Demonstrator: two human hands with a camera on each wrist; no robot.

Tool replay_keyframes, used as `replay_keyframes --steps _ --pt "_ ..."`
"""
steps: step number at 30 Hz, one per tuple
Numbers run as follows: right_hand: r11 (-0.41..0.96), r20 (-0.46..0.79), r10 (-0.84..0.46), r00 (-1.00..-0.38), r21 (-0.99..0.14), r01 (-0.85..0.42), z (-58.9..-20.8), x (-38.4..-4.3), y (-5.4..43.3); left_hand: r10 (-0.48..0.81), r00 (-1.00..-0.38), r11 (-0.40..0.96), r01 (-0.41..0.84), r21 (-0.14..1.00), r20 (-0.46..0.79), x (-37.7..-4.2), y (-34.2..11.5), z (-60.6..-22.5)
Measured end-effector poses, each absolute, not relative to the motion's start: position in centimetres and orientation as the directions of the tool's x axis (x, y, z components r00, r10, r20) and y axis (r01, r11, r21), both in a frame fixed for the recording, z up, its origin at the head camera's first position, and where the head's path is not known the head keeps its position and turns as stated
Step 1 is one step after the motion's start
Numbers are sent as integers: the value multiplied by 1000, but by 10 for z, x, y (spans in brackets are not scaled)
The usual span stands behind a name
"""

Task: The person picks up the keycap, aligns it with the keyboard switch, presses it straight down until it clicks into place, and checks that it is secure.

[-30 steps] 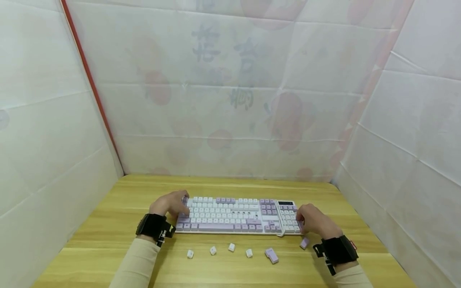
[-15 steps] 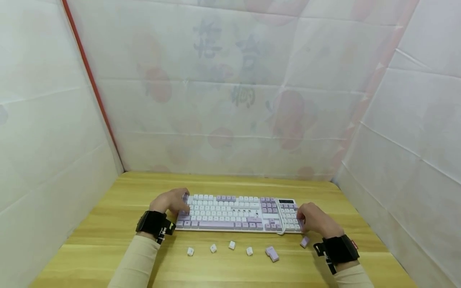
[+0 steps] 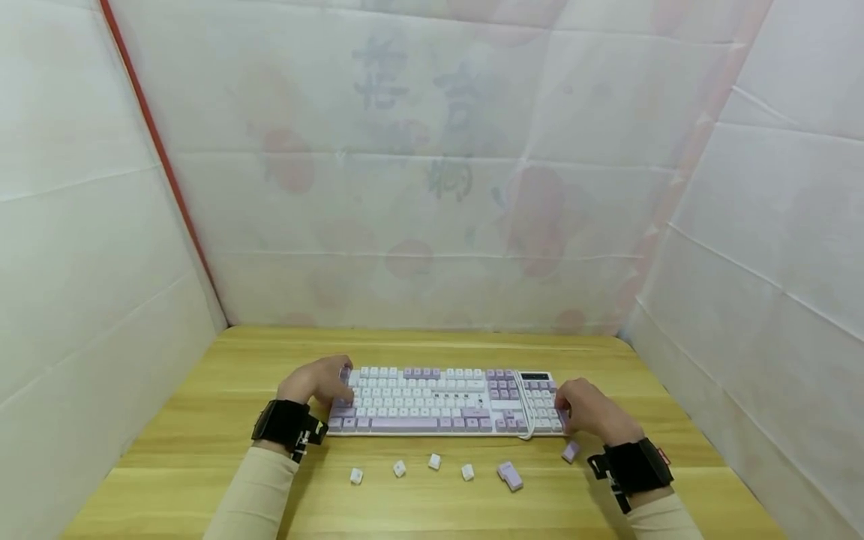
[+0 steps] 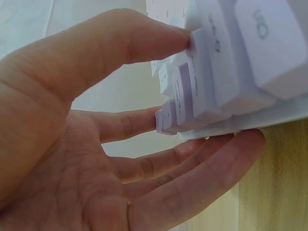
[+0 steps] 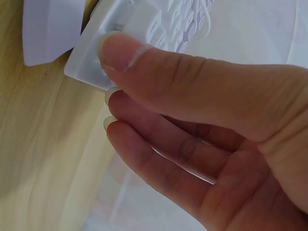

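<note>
A white and lilac keyboard [image 3: 415, 403] lies flat on the table, with a short row of bare switches among its keys. My left hand [image 3: 316, 380] grips its left end; in the left wrist view the thumb presses on the keycaps [image 4: 202, 77] and the other fingers lie along the edge and underside. At the opposite end my right hand [image 3: 592, 411] holds the edge. The right wrist view has that thumb on the keyboard's corner [image 5: 86, 70], two fingertips by the side. Whatever those fingers touch underneath is hidden.
Loose white keycaps [image 3: 434, 462] lie in a row in front of the keyboard. Larger lilac keycaps [image 3: 510, 476] lie right of them, and another lilac keycap [image 3: 571, 451] sits near my right hand. A white cable [image 3: 523, 409] is bundled across the keyboard.
The head view shifts slightly. Both hands keep their places at the keyboard's ends, and neither the keyboard nor the loose keycaps have visibly moved on the table.
</note>
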State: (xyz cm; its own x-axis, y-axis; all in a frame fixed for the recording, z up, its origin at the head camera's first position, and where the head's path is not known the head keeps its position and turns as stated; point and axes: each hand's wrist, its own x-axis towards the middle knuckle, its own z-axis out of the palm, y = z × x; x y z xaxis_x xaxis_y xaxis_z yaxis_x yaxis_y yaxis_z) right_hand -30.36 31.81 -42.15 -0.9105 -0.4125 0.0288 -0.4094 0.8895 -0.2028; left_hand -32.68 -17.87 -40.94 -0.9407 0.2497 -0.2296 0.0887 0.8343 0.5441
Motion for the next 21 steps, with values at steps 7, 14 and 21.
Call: replay_keyframes --steps 7,14,21 --pt "883 32 -425 -904 -205 -423 -421 -303 317 249 -942 831 87 549 -227 -327 -178 -412" --pt "893 21 -405 -914 -208 -400 -421 -302 318 248 -939 817 71 572 -238 -325 -177 -412" --pt "875 48 -436 -899 -213 -435 -424 -302 319 244 -946 822 85 563 -214 -323 -177 -411"
